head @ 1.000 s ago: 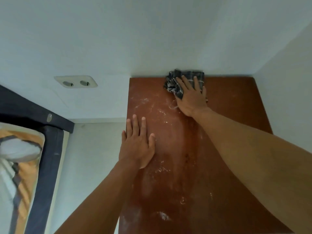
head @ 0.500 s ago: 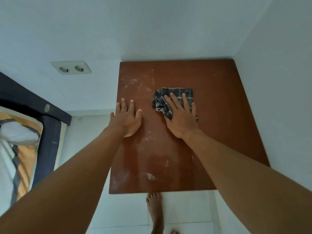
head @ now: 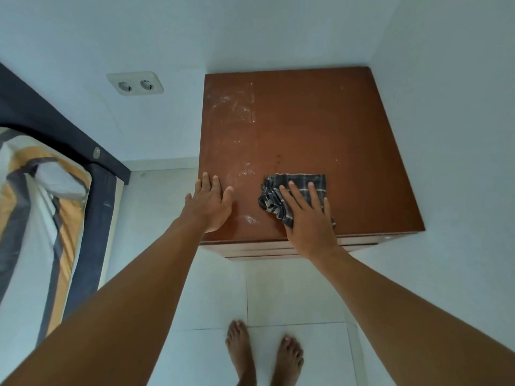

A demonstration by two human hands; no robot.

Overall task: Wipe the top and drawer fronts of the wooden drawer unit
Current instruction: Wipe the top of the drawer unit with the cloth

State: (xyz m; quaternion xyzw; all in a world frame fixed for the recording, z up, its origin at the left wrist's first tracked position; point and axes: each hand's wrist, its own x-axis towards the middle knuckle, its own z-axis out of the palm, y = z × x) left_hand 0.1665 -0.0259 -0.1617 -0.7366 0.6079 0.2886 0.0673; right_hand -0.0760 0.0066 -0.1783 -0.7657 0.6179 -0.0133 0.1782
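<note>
The wooden drawer unit (head: 320, 129) stands in the room's corner, its reddish-brown top streaked with white dust on the left side. A dark checked cloth (head: 295, 190) lies near the top's front edge. My right hand (head: 308, 221) presses flat on the cloth, fingers spread over it. My left hand (head: 210, 204) rests flat on the top's front left corner, holding nothing. Only thin strips of the drawer fronts (head: 262, 250) show below the front edge.
White walls close in behind and to the right of the unit. A double wall socket (head: 135, 84) sits left of it. A bed with a dark frame and striped bedding (head: 41, 213) fills the left. My bare feet (head: 262, 355) stand on white tiles.
My right hand has dragged the cloth from the back edge of the top toward the front edge. My left hand slid back to the front left corner. The view has pulled away.
</note>
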